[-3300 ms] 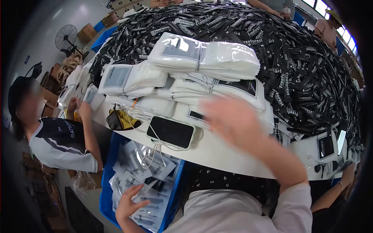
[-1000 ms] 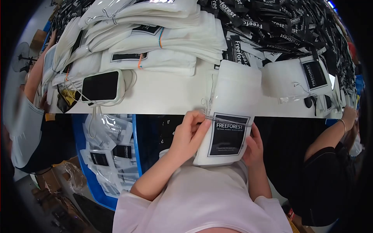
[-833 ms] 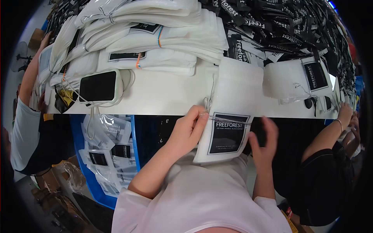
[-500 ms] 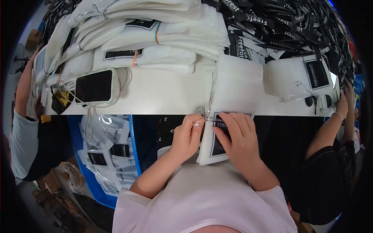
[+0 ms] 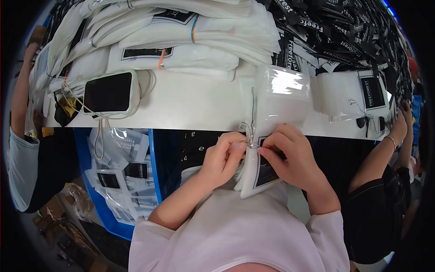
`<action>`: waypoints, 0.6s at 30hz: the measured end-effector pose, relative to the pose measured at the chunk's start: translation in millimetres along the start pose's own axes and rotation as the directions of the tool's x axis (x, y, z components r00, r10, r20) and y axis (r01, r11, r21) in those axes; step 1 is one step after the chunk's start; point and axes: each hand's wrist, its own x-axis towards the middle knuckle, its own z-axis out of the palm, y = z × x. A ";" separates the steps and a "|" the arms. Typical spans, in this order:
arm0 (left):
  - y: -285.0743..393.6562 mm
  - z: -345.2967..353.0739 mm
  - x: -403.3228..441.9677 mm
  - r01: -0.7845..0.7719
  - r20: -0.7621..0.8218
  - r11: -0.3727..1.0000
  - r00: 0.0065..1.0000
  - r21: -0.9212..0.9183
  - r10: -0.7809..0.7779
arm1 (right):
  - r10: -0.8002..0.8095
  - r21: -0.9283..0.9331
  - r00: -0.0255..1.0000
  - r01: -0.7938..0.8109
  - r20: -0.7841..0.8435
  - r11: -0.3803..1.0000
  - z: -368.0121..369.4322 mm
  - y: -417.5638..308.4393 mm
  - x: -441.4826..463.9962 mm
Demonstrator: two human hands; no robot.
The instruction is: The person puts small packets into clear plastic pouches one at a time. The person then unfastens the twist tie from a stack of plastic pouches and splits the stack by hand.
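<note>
A bundle of white plastic bags (image 5: 285,103) with a black printed label reaches from the tabletop over its front edge, down toward my lap. A thin shiny tie (image 5: 252,144) crosses its left edge, with a loose loop standing up above. My left hand (image 5: 225,156) is closed at the left of the bundle, fingertips pinching the tie. From the right, my right hand (image 5: 290,152) pinches the other side of the tie between thumb and forefinger, its other fingers curled over the label. The fingertips of both hands nearly meet.
Stacked, banded white bags (image 5: 181,59) lie at the back left, near a phone (image 5: 108,93) with a cord. Black printed strips (image 5: 335,34) are heaped at back right, by another bag bundle (image 5: 337,95). A blue bin (image 5: 156,167) holds packets. Other people's arms (image 5: 378,156) show on both sides.
My right hand has drawn its fingers in from lying spread over the label to a pinch on the tie. My left hand and the bundle's lower end shift slightly right in view.
</note>
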 end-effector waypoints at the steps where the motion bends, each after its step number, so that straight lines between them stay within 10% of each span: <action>1: 3.0 0.3 1.2 -0.024 0.005 0.999 1.000 -0.044 0.025 | 0.015 0.041 1.000 -0.014 -0.019 0.999 0.6 0.6 -0.9; 18: 11.1 3.0 16.9 0.023 -0.060 0.995 0.998 0.100 -0.017 | -0.173 -0.134 0.956 0.144 -0.235 0.980 21.6 3.2 -8.9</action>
